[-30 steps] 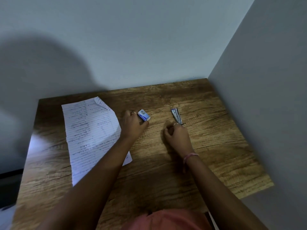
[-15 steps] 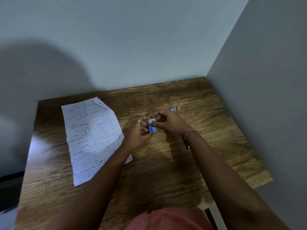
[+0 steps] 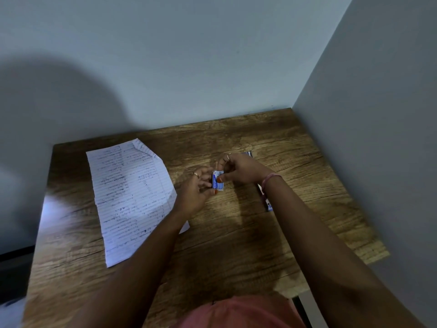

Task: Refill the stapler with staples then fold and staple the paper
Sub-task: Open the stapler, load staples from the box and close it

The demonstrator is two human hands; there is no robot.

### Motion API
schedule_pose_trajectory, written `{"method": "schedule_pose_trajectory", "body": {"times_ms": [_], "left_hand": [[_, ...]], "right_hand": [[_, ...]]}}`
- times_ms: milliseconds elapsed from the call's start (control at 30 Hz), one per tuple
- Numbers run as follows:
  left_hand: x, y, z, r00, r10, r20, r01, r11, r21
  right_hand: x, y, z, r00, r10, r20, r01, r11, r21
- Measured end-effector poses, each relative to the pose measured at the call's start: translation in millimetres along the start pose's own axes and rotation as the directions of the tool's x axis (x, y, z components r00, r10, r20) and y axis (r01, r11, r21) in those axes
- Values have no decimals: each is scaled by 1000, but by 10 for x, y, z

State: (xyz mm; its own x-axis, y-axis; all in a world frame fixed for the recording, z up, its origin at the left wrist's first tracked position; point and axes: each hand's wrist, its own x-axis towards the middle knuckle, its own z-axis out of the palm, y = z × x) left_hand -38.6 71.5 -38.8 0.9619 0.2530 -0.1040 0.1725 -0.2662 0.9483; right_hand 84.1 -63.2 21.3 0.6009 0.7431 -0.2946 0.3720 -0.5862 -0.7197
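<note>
A small blue and white staple box [image 3: 218,180] is held above the middle of the wooden table [image 3: 236,233]. My left hand [image 3: 194,188] grips its left side and my right hand [image 3: 238,169] pinches its top right corner. The metal stapler [image 3: 248,153] lies on the table behind my right hand; only its far tip and a bit beside my right wrist show. A lined, handwritten sheet of paper [image 3: 132,195] lies flat on the left of the table, its near right corner under my left forearm.
The table stands in a corner, with a wall behind it and another wall [image 3: 378,138] close along its right edge. A dark object [image 3: 14,268] sits beyond the table's left edge.
My right hand left the stapler and came over to the staple box. My left hand carried the box toward the middle of the table, and both hands now hold it.
</note>
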Motion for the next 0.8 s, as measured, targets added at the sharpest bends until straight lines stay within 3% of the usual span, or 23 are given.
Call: {"method": "schedule_pose_trajectory", "body": {"times_ms": [233,600,700,800], "left_hand": [[59,24,-86,995,-36,93,45,995,-86],[165,150,-31,980,-197,-29,192,975,-116],[203,168,-24,966,-242,-87,226,961,-161],[229,171,-6,942,-291,-166,256,945,-205]], "right_hand": [[36,21,-23,1000,13,29,-13,1000,17],[75,-71,-6,994,28,101,-24,999,-41],[51,-61,92,999,15,-47,-18,998,-55],[-59,-43,234,938,34,-346,-35,999,4]]}}
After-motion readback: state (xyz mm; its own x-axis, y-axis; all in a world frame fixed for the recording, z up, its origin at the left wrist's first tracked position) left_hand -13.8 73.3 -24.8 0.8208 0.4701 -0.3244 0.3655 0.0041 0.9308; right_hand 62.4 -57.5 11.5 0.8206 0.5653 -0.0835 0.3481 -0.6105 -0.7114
